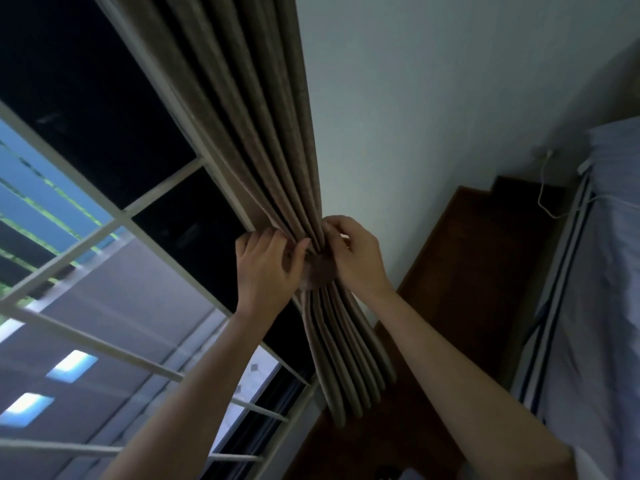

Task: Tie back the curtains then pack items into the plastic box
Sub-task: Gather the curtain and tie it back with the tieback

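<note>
At nine o'clock we see a dark window (104,133) behind white grille bars (86,244). A pale wall (433,98) fills twelve to two, with reddish wooden floor (467,271) at four and a bed (606,271) at three.

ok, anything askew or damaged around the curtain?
Nothing stands out. The curtain is gathered in even pleats and cinched by a tie-back, where the left hand and right hand grip the curtain. No tears or sagging visible.
</note>
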